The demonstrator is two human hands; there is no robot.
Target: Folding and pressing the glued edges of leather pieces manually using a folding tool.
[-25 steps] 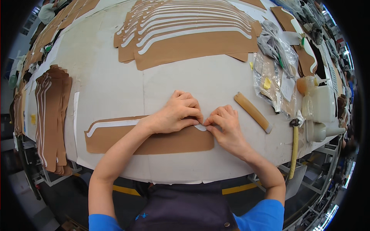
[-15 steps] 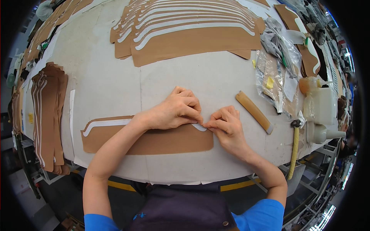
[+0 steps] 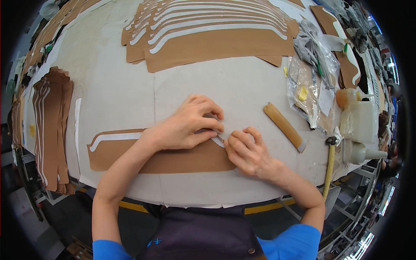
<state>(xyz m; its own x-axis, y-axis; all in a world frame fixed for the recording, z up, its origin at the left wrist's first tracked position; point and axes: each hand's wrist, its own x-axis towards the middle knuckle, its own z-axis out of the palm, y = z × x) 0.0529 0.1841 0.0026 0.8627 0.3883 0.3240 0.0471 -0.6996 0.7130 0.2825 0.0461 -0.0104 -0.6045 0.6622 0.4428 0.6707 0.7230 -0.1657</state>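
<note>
In front of me on the table lies a flat brown panel [image 3: 186,162], leather-like, with a white strip [image 3: 115,137] along its curved far edge. My left hand [image 3: 190,123] reaches across it, thumb and fingers pinched together at the far edge near the right end. The fingers of my right hand [image 3: 251,151] are curled closed on the panel's right end, just beside the left fingertips. Both hands partly cover the strip, and the exact bit between the fingertips is hidden. To the right of my hands lies a tan flat tool [image 3: 284,125] with a metal-looking end.
Overlapping brown panels with white strips [image 3: 221,43] lie at the far side of the pale table [image 3: 117,95]. Another stack [image 3: 54,130] is at the left edge. On the right are a plastic bag [image 3: 303,91], white bottles [image 3: 364,119] and a yellow-handled brush-like tool [image 3: 329,169].
My right hand has moved slightly down and left, its fingers curling more over the panel's right end. The left fingers have lifted and arched a little at the edge.
</note>
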